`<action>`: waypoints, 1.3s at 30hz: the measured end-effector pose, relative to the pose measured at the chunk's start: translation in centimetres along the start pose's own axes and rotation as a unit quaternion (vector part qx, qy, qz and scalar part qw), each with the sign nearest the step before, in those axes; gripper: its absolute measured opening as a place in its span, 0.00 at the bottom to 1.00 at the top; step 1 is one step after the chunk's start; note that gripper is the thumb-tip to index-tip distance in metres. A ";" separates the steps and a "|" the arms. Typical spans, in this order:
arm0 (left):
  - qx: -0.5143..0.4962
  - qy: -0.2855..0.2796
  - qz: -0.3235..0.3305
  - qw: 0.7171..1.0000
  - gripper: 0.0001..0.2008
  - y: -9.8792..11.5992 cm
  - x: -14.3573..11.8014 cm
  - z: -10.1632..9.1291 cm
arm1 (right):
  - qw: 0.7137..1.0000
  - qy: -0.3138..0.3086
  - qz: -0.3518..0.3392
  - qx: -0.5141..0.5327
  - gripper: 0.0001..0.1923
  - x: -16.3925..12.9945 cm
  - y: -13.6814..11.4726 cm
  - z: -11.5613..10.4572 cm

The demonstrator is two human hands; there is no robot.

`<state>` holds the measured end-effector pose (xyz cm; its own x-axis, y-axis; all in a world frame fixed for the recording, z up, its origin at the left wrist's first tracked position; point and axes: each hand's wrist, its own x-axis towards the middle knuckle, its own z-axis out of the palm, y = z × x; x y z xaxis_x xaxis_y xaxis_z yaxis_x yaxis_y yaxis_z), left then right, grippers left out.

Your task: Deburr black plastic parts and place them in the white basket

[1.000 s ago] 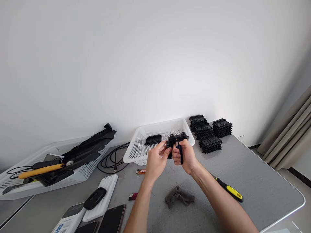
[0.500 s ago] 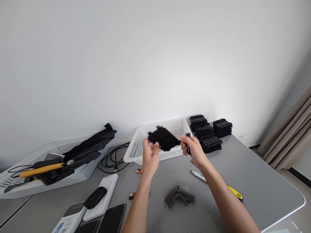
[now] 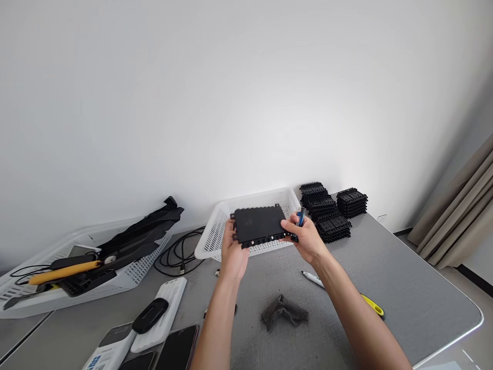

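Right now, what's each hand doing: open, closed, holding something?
Left hand: closed on the left edge of the flat black rectangular plastic panel.
Right hand: closed on the panel's right edge, plus a small dark blue-tipped marker.

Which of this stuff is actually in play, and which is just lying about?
In play:
black panel, held by left hand and right hand
small blue-tipped item in right hand

Lying about:
white basket
panel stacks
grey rag
marker
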<state>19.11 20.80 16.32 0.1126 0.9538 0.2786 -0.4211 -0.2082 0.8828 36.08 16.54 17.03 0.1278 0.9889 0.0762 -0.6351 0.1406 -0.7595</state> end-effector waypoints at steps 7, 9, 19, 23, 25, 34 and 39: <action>0.069 -0.041 -0.045 0.996 0.23 1.2 -0.3 0.5 | 0.973 0.056 -0.184 -0.127 0.22 0.7 0.3 -1.2; 0.126 -0.036 -0.049 0.990 0.25 1.3 -0.5 0.7 | 0.958 0.071 -0.224 -0.166 0.20 0.8 0.4 -1.3; 0.161 0.008 -0.023 0.987 0.27 1.3 -0.6 1.1 | 0.855 0.167 -0.299 -0.389 0.13 -1.0 -0.7 0.0; 0.141 0.022 -0.005 0.990 0.26 1.4 -0.5 1.3 | 0.939 0.034 -0.183 -0.291 0.19 -1.4 -0.7 0.4; 0.143 0.018 0.001 0.990 0.25 1.2 -0.5 1.2 | 0.974 -0.048 -0.094 -0.201 0.19 -1.3 -0.1 0.7; 0.179 -0.045 0.019 0.983 0.22 1.1 -0.7 1.1 | 0.968 -0.167 0.180 -0.044 0.17 -1.5 2.3 2.4; 0.196 -0.071 0.025 0.978 0.21 1.2 -1.0 1.4 | 0.965 -0.175 0.192 -0.024 0.14 -1.5 2.3 2.4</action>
<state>19.78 19.24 17.65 0.2365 0.9060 0.3511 -0.0557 -0.3481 0.9358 32.60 15.45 16.72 -0.3813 0.9244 -0.0097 -0.5476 -0.2343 -0.8033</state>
